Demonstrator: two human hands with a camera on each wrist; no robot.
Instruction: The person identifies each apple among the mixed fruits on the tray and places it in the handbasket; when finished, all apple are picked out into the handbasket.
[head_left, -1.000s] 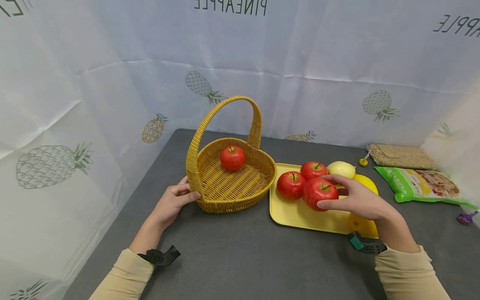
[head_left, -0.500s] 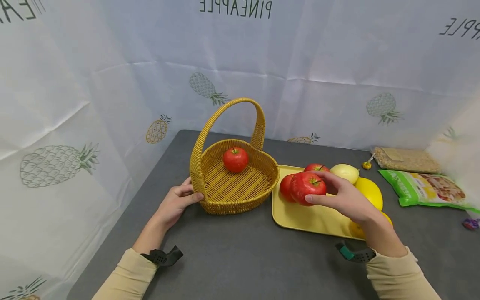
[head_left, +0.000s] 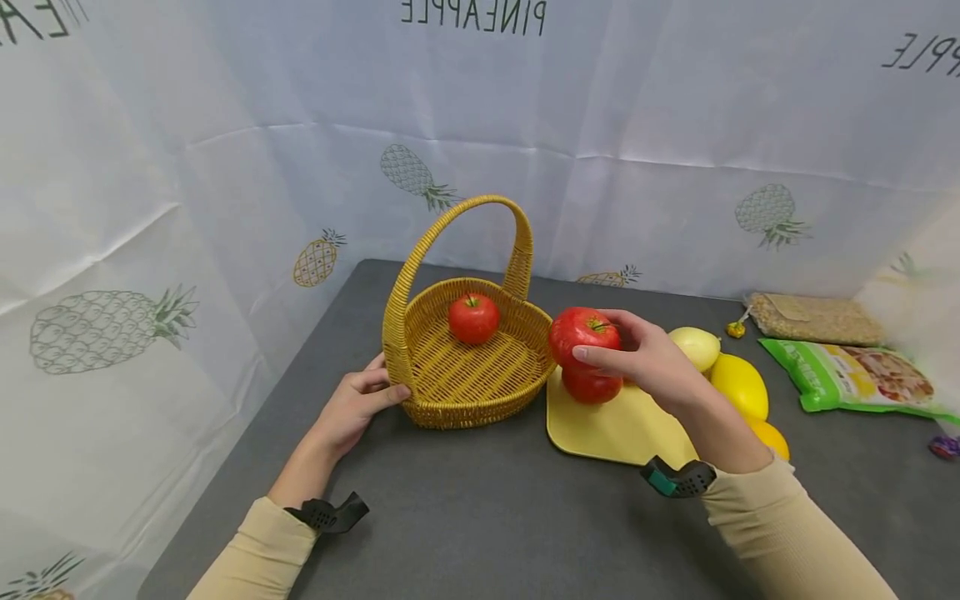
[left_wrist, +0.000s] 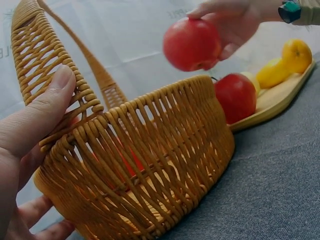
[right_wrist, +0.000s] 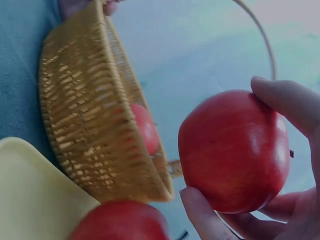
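Observation:
My right hand [head_left: 651, 360] holds a red apple [head_left: 582, 335] between thumb and fingers, raised above the tray and close to the basket's right rim. With thumb and fingers, my left hand [head_left: 357, 410] grips the left side of a yellow wicker basket [head_left: 465, 414] at the foot of its handle. One red apple [head_left: 474, 318] lies inside, toward the back. Below the held apple, another red apple [head_left: 592, 387] sits on the yellow tray [head_left: 600, 433]. The right wrist view shows the held apple [right_wrist: 232, 150] apart from the basket wall [right_wrist: 85, 110].
On the tray's right part are a pale yellow fruit [head_left: 696, 347], a yellow fruit [head_left: 738, 387] and an orange [head_left: 770, 437]. Farther right lie a green food packet [head_left: 862, 375], a bag of grains [head_left: 817, 319] and small wrapped candies [head_left: 736, 329]. A pineapple-print curtain [head_left: 645, 100] stands behind.
My right hand has lifted the apple off the tray and carried it left toward the basket. My left hand keeps its grip, and the basket stays put.

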